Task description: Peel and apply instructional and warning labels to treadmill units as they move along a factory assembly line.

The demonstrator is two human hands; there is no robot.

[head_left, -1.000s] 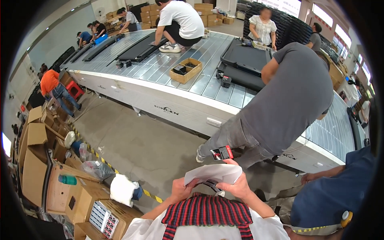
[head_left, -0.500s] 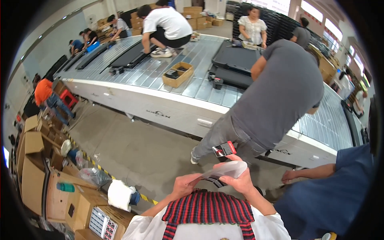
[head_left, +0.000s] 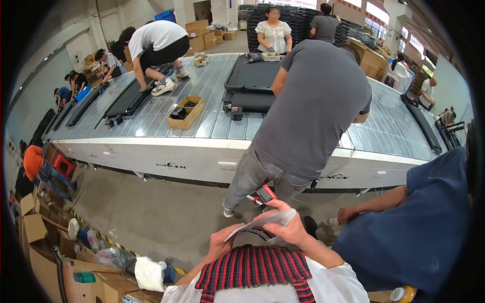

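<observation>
A pale, curved plastic bag [head_left: 258, 221] with dark printed patches is stretched between my two hands, in front of my chest. At its left end my left hand [head_left: 220, 242] is closed on the edge. My right hand [head_left: 293, 228] grips the other end, thumb on the near face. A small red and black card [head_left: 261, 196] stands out beyond the right hand's raised forefinger; how it is held is partly hidden. Whether anything lies inside the bag cannot be made out.
A person in grey [head_left: 313, 106] bends over a long metal-topped worktable [head_left: 146, 121] ahead. On it lie black panels [head_left: 257, 76] and a divided box [head_left: 187, 112]. A person in blue [head_left: 404, 227] is close at right. Cardboard boxes [head_left: 38, 227] line the left.
My view has swung to the right, so the worktable and people sit further left. Both hands keep hold of the bag, and the card remains by the right hand.
</observation>
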